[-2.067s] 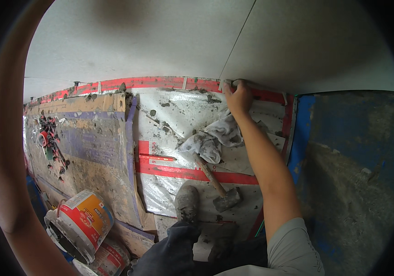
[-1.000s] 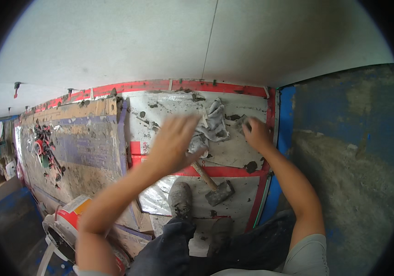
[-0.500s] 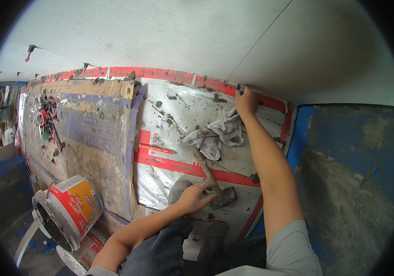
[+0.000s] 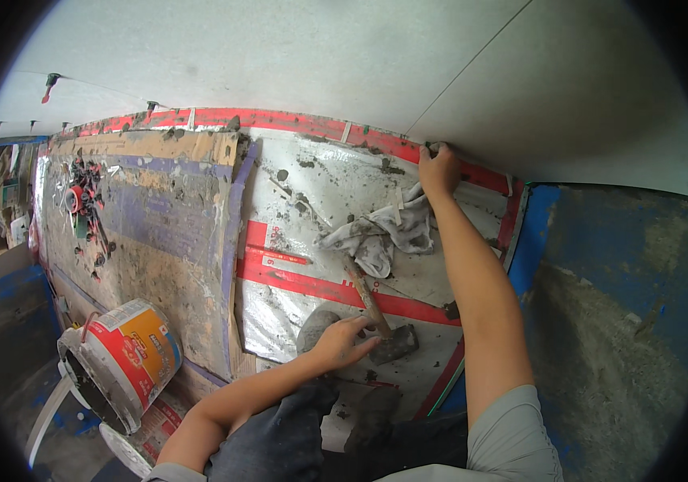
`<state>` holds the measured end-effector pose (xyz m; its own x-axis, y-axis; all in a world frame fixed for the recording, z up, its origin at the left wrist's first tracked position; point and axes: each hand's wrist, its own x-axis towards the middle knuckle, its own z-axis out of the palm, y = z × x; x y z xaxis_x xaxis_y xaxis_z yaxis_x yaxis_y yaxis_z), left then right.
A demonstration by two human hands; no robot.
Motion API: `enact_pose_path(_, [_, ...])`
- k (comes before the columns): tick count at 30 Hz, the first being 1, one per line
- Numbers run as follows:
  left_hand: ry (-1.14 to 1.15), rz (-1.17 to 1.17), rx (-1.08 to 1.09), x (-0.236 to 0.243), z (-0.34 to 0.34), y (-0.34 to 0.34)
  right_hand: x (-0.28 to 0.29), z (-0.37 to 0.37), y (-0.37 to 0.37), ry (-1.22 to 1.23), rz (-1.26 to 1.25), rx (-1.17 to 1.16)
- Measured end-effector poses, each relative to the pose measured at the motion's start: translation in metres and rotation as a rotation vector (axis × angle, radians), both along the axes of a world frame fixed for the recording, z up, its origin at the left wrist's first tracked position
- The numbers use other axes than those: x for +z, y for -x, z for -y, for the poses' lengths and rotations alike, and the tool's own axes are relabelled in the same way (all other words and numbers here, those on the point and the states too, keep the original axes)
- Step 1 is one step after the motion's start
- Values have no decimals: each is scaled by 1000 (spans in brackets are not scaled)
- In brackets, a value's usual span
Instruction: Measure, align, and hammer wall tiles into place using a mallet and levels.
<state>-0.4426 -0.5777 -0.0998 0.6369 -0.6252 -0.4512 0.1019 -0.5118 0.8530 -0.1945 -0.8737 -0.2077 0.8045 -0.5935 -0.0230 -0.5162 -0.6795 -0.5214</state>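
Note:
My right hand [image 4: 440,170] reaches to the foot of the large pale wall panel [image 4: 280,64]. Its fingers are curled together at the seam by the red tape [image 4: 376,140]; a small dark bit shows at the fingertips, too small to name. Below that wrist lies a crumpled, stained grey-white rag [image 4: 408,225]. My left hand [image 4: 346,344] hovers or rests low by my knee, fingers apart, with nothing in it. Beside its fingertips is a mallet [image 4: 396,344] with a dark head and a wooden handle. A rounded grey object [image 4: 316,325] sits partly behind this hand.
Mortar-spotted cardboard [image 4: 175,217] covers the left, bearing a pile of black and red clips [image 4: 87,213]. A tipped bucket [image 4: 139,353] stands near left. A red pencil [image 4: 284,255] lies on the silvery sheet [image 4: 328,181]. Dusty blue floor [image 4: 601,281] spreads at right.
The view has shifted slightly, so most things sit a little differently in the picture. My right hand stays at the wall's foot and my left stays by the mallet.

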Motion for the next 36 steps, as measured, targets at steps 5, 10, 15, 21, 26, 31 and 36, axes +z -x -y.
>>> enact_pose_path(5, [-13,14,-12,1,0,-4,-4,3,-5,16,-17,9])
enact_pose_path(10, [14,50,11,5,1,-2,-1,-2,-6,1,-20,-26])
enact_pose_path(15, [-11,-20,18,6,1,-2,-6,3,-5,-72,29,-39])
enact_pose_path(21, [38,-25,45,6,11,-2,-2,30,7,17,162,61])
enact_pose_path(26, [-14,-12,104,6,-19,-5,67,-84,151,-675,84,365])
enact_pose_path(31, [17,39,95,2,-23,-22,85,-135,258,-1215,-688,-193])
enact_pose_path(36, [87,-78,446,32,-28,-48,78,-133,284,-1543,-802,-458])
